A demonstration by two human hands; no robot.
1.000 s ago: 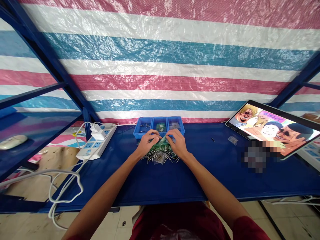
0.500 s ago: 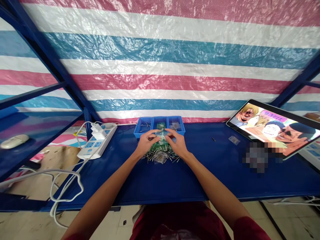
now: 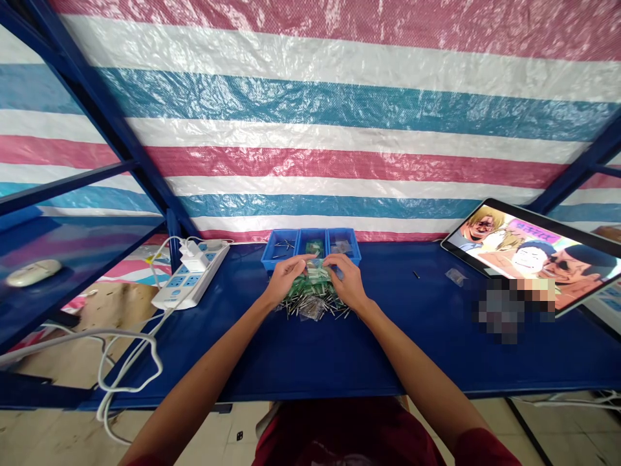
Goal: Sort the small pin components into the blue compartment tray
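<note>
My left hand (image 3: 286,279) and my right hand (image 3: 348,282) face each other over a heap at the middle of the table. Fingers and thumbs pinch the two sides of a small clear plastic bag (image 3: 317,264); its contents are too small to make out. Under the hands lie greenish packets (image 3: 316,277) and many thin metal pins or screws (image 3: 295,305). A clear packet (image 3: 313,308) rests at the near side of the heap. Just behind the hands stands a blue three-compartment tray (image 3: 266,264), with thin metal pieces at left, green packets in the middle and clear packets at right.
On the left, a white power strip (image 3: 194,291) with a plugged-in charger (image 3: 193,256) trails cables. A tablet (image 3: 528,255) showing a cartoon leans at right. Near it lie a small clear bag (image 3: 456,277) and one dark pin (image 3: 416,275). A blurred patch covers something below the tablet.
Fingertips of both hands have shifted slightly on the plastic bag, and the right hand's fingers are more curled. The whole view has moved a little.
</note>
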